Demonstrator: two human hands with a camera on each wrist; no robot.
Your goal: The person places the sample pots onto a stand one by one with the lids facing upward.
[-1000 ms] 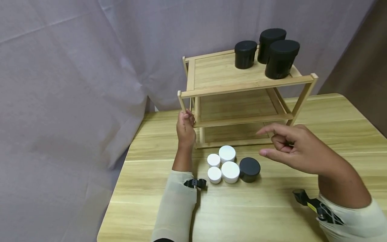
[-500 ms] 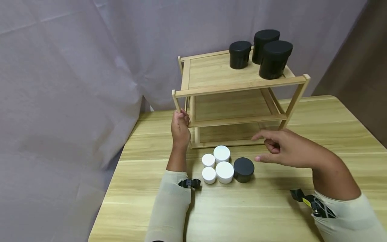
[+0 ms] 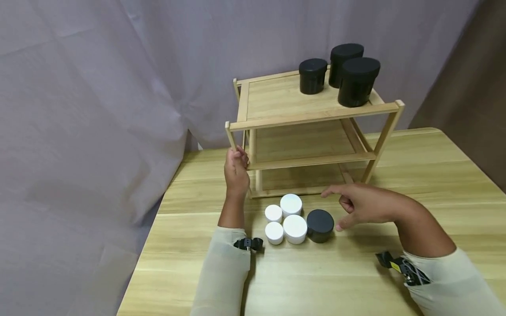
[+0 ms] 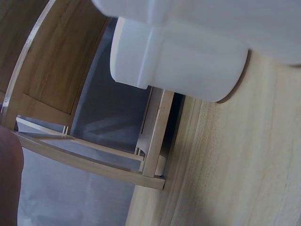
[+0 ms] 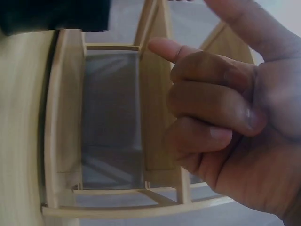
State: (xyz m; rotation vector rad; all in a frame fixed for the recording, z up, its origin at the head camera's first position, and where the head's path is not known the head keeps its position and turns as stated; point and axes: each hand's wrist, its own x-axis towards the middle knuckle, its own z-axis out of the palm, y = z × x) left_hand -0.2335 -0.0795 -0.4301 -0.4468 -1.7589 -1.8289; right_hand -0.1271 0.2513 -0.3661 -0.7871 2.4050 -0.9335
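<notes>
In the head view my left hand (image 3: pixel 237 173) grips the front left post of a three-tier wooden shelf (image 3: pixel 316 116). My right hand (image 3: pixel 367 204) hovers at the right of a black lidded jar (image 3: pixel 320 226) on the table. Its thumb tip comes right up to the jar's side, while the index finger points out above and behind the lid. Curled into the palm, the other fingers hold nothing, as the right wrist view shows of this hand (image 5: pixel 230 103). Several white jars (image 3: pixel 295 229) stand grouped left of the black one; white jars (image 4: pixel 193 61) loom large in the left wrist view.
Three black lidded jars (image 3: pixel 358 83) stand on the right part of the shelf's top tier. A grey curtain (image 3: pixel 99 109) hangs behind and left of the wooden table (image 3: pixel 189 272). The shelf's front right leg (image 3: pixel 382 140) rises behind my right hand.
My right hand has come down and in towards the black jar on the table, its thumb now level with the jar's side. My left hand keeps its grip on the shelf post.
</notes>
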